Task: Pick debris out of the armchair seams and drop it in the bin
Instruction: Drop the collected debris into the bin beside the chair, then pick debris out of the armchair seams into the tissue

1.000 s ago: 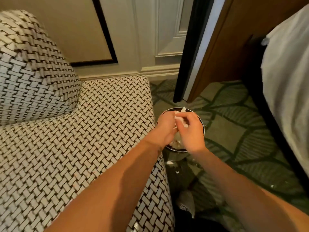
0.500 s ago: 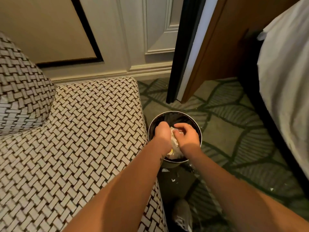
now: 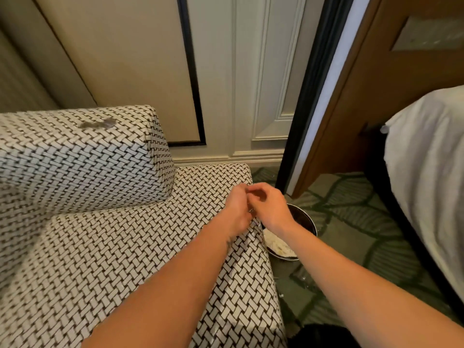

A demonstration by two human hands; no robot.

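Armchair [image 3: 105, 247] in white-and-dark basketweave fabric, back cushion at left with a grey smudge [image 3: 98, 124] on its top. Cream panelled wall [image 3: 251, 71] behind, green leaf-pattern carpet [image 3: 351, 222] to the right, wooden door [image 3: 376, 96] ajar, white bed linen [image 3: 431, 177] at far right.

Against 0.5 s ago: both hands were down inside the bin with a pale wad between them; now they are raised over the seat's right edge, and the view has swung up and left to take in more of the chair back.

Left hand [image 3: 237, 209] and right hand [image 3: 270, 209] are pressed together, fingers curled inward. Something small and dark shows between them; cannot tell what it is or which hand has it.

1 round metal bin [image 3: 305, 219] stands on the carpet just beside the chair's right side, pale crumpled debris [image 3: 278, 244] lying inside. White flecks dot the carpet near it.
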